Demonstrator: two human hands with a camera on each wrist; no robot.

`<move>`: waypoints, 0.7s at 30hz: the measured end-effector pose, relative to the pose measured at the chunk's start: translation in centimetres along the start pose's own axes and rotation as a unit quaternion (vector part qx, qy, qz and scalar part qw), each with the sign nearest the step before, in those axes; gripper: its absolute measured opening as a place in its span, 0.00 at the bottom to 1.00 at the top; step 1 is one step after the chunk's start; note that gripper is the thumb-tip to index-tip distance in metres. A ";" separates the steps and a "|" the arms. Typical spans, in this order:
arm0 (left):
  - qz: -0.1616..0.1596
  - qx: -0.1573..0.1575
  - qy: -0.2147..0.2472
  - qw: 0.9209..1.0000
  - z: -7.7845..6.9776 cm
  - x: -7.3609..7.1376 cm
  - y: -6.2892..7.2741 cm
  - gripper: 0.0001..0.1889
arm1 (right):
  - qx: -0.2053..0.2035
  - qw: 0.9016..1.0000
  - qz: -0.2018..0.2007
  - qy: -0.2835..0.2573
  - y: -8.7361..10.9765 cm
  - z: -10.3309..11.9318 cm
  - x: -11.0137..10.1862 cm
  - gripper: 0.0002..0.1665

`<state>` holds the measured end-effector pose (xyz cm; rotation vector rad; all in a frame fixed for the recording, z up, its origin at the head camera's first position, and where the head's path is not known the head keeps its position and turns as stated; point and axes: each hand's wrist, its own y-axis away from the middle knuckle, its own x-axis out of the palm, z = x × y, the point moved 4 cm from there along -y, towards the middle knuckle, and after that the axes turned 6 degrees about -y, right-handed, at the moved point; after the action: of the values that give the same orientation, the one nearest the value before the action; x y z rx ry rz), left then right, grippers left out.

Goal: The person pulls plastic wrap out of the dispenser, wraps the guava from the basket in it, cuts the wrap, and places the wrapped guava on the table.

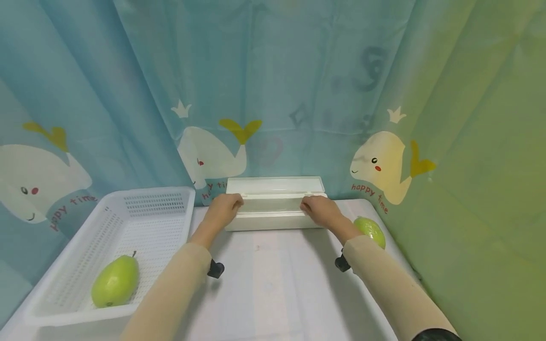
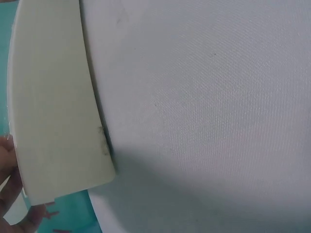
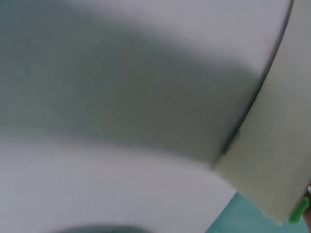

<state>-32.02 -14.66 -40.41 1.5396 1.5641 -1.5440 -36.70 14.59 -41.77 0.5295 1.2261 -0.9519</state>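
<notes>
A long white box [image 1: 273, 222] stands at the back of the table, its hinged lid [image 1: 275, 183] raised. My left hand [image 1: 223, 209] is at the box's left end, fingers curled at the top edge; the left wrist view shows some fingers [image 2: 7, 170] beside the box's end. My right hand [image 1: 323, 210] grips the right end in the same way. In the right wrist view a small green piece [image 3: 299, 210] shows by the fingers at the box's edge. What lies under the fingertips is hidden. Behind my right forearm is a shiny green fruit [image 1: 370, 230], seemingly wrapped in clear film.
A white perforated basket [image 1: 159, 201] stands at the left with a green pear-shaped fruit [image 1: 116, 281] in it. A blue-green curtain [image 1: 290, 85] with whale prints hangs close behind the box and along the right side. A pale cloth [image 1: 264, 289] covers the table.
</notes>
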 end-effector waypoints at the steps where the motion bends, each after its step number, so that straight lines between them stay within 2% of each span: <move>1: -0.005 -0.002 0.007 1.000 0.0 0.0 0.0 0.06 | -0.005 1.000 0.001 0.003 0.1 0.0 0.0 0.07; 6: -0.015 -0.009 0.024 1.000 0.3 -0.1 0.1 0.07 | -0.015 1.000 -0.010 -0.007 0.3 -0.6 -0.5 0.08; 10: 0.000 -0.024 0.026 0.999 0.5 -0.1 0.0 0.06 | 0.001 1.000 -0.016 -0.026 0.4 -0.9 -0.7 0.10; 14: 0.005 -0.038 0.034 0.999 0.6 -0.2 0.0 0.06 | 0.005 1.000 -0.026 -0.016 0.2 -0.9 -0.8 0.10; 21: -0.003 -0.022 0.053 0.998 0.6 -1.2 0.4 0.07 | 0.016 0.999 -0.037 -0.007 -0.1 -0.5 -1.5 0.08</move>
<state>-31.59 -15.74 -39.61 1.6171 1.6506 -1.4424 -37.13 15.44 -40.49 0.5041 1.2260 -1.0377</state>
